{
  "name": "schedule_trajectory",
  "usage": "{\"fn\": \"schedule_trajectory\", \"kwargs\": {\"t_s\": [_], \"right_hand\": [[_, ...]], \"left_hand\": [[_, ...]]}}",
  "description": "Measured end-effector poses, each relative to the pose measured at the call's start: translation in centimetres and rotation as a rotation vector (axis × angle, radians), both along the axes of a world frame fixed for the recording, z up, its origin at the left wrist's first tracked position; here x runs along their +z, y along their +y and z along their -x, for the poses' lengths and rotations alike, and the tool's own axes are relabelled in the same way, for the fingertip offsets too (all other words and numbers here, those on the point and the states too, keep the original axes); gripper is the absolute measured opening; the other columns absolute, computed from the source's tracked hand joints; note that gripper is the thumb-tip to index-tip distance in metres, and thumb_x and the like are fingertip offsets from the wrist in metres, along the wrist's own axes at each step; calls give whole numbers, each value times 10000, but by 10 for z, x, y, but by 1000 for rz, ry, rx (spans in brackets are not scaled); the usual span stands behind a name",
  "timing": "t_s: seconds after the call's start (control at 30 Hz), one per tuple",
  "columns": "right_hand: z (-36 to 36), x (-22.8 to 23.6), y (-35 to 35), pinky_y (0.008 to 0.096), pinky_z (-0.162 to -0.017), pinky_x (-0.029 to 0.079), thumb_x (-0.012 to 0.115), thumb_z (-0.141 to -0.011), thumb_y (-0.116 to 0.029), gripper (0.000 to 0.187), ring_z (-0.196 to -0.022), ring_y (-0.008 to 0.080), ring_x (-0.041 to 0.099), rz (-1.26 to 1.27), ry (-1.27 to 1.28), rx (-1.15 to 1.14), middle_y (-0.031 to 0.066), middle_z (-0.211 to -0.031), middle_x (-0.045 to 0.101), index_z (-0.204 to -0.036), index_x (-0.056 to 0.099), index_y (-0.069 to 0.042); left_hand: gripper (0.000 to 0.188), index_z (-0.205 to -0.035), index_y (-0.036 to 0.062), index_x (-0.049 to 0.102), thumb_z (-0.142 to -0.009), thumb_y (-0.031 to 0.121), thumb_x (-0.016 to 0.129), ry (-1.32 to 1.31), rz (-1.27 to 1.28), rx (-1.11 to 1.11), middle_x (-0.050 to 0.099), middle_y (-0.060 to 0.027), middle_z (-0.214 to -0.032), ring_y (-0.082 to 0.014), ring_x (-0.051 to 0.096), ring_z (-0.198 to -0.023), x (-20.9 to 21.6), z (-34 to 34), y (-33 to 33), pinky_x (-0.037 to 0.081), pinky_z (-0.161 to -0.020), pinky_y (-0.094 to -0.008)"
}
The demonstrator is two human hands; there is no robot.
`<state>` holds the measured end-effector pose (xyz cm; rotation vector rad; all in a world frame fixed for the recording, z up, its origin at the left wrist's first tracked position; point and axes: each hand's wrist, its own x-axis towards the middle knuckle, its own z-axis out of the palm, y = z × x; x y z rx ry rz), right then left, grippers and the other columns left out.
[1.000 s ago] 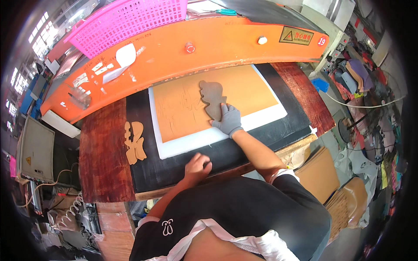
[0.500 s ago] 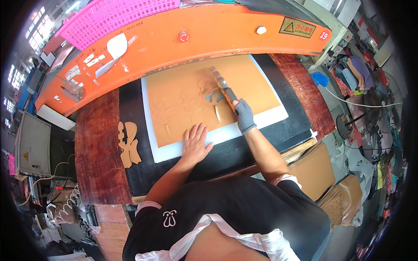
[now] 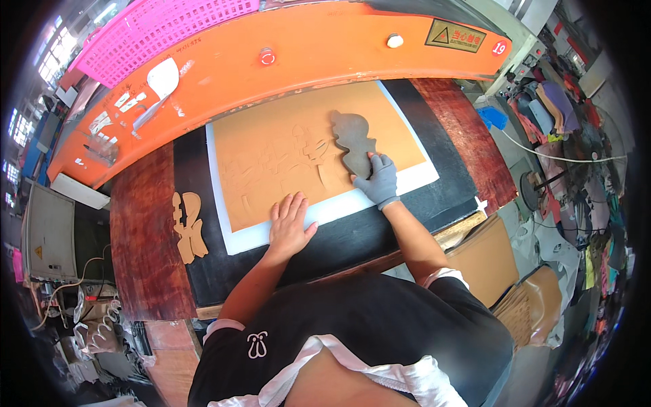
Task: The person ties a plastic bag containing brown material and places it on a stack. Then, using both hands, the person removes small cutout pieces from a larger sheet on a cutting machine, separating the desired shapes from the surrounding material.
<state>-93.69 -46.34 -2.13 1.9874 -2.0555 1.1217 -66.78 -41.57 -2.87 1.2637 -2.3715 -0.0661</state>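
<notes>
Your gloved right hand (image 3: 379,183) grips the near end of the grey scalloped plate (image 3: 352,138) at two o'clock on the tan sheet (image 3: 291,184), your left hand (image 3: 290,227) lying flat, grasping nothing, at seven.

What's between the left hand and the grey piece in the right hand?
Just tan sheet, with cut lines in it, including a slim curved cut. Head view shows it.

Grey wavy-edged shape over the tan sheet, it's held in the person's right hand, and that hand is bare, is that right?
Not quite: the right hand isn't bare. The head view shows it in a grey glove, holding the grey wavy-edged shape over the tan sheet.
</notes>
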Motion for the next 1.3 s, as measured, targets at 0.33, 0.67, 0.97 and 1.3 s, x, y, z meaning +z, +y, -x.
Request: {"fn": "schedule_trajectory", "kwargs": {"t_s": [0.33, 0.67, 0.97, 1.3], "right_hand": [[-4, -3, 3, 434, -891, 412, 770, -599, -387, 713, -1009, 374, 493, -65, -15, -1, 220, -1072, 529, -1153, 530, -8], [43, -15, 83, 406, -876, 426, 635, -836, -228, 401, -990, 360, 539, 161, -288, -57, 201, -1058, 558, -1116, 515, 32], [6, -2, 165, 395, -653, 431, 666, -693, -120, 125, -672, 288, 534, 84, 96, 247, 73, -728, 553, -745, 557, -88], [-4, 1, 20, 407, -589, 447, 650, -706, -199, 118, -647, 286, 544, 97, 115, 212, 78, -718, 560, -716, 571, -112]], "left_hand": [[601, -1246, 38, 508, -768, 366, 665, -37, -3, 5, 433, -119, -1370, -300, 378, -1273, -1, 0, -1, 255, -1031, -506], [543, -1200, 43, 539, -744, 295, 691, -47, 114, -43, 474, -135, -1319, -312, 410, -1239, -10, 1, 15, 286, -1014, -509], [434, -1089, 58, 606, -737, 298, 686, 36, 230, -41, 532, -105, -1232, -291, 462, -1157, -13, 5, -22, 318, -975, -489], [307, -942, 66, 605, -700, 232, 697, 109, 321, -15, 558, -110, -1073, -306, 494, -1045, 2, -4, -153, 371, -904, -473]]}}
